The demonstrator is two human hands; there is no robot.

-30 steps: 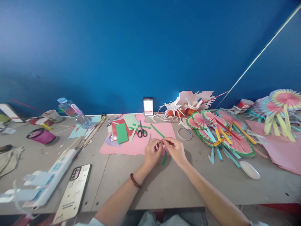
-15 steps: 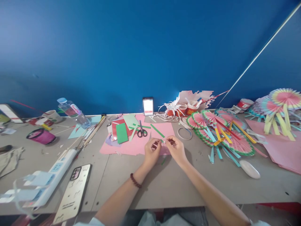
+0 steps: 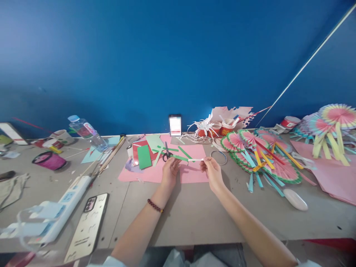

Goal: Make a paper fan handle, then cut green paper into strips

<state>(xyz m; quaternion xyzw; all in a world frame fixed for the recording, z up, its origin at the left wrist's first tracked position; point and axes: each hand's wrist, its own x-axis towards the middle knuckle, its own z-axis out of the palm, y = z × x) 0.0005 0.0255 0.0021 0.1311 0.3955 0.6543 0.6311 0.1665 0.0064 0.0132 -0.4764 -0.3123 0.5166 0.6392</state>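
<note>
Between my hands stretches a narrow paper strip (image 3: 182, 158), green along its left part and white towards the right. My left hand (image 3: 169, 174), a beaded bracelet on its wrist, pinches the green part. The fingers of my right hand (image 3: 213, 171) are closed on the white end. The strip is held above pink paper sheets (image 3: 194, 177). Just beyond my left fingertips lie black-handled scissors (image 3: 167, 152), partly covered by the strip. Another green strip (image 3: 185, 152) rests on the pink paper behind. To the left is a green paper rectangle (image 3: 144, 157).
A roll of tape (image 3: 226, 158) lies right of my right hand, with pleated paper fans (image 3: 267, 152) farther right. At left are a phone (image 3: 87, 226), a power strip (image 3: 68, 200) and a leaning bottle (image 3: 87, 131). A small screen (image 3: 175, 126) stands against the blue wall.
My hands were close together over the pink paper; they have moved apart, left hand leftward and right hand rightward. The strip is now stretched out between them, its white part showing.
</note>
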